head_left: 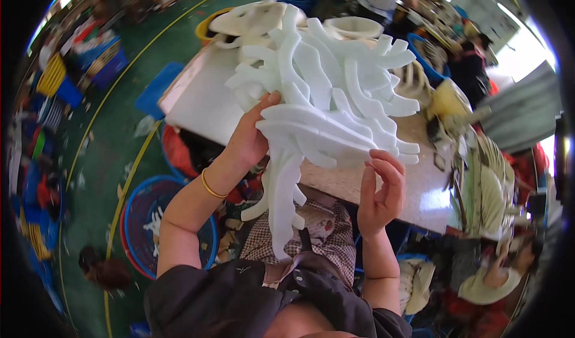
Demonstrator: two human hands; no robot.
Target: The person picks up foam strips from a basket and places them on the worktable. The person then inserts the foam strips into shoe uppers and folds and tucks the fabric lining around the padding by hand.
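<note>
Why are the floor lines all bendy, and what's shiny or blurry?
Head view: the wide fisheye lens bends the yellow floor lines; head view: bright glare shines off the table, right of the right hand; head view: the white pieces look fairly clear, while the person at lower right looks blurry.

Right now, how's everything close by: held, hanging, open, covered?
White foam pieces, overlapping in a heap, some hanging down
Left grip, holding foam
Right grip, curled at the foam's edge, touch unclear
Table, partly covered
Blue basket, open, some white pieces inside
Gold bracelet, worn
</note>
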